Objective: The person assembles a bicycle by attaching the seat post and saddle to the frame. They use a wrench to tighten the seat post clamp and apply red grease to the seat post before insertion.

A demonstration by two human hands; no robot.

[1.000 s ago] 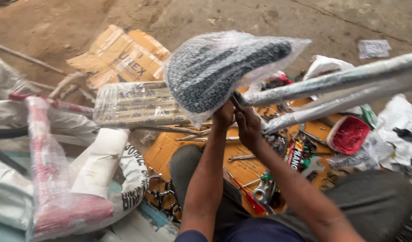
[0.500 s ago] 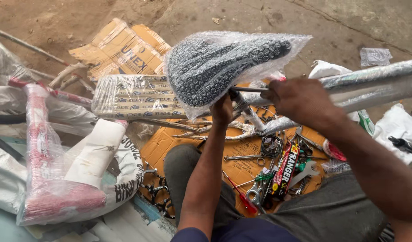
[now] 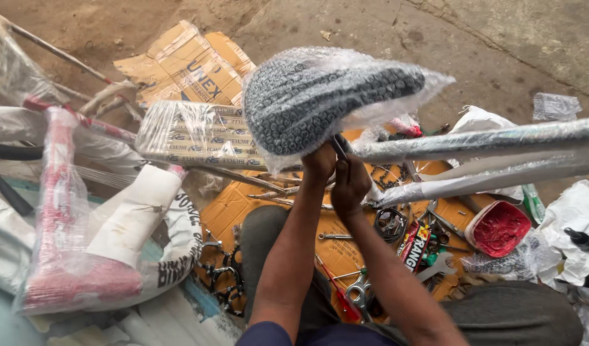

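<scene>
step: fitting the bubble-wrapped bike saddle (image 3: 333,96), looks like
left hand (image 3: 320,163): closed under saddle
right hand (image 3: 350,186): gripping its clamp; tightening needs a steady saddle

Lit by soft, even daylight, bright but without hard shadows. Caught white glare on the plastic wrap over the saddle (image 3: 326,96) and along the wrapped frame tubes (image 3: 486,141). Stayed fairly sharp at centre, softened toward the corners. Bowed slightly at the edges, wide-angle style. Showed only faint shade beneath the forearms.
</scene>
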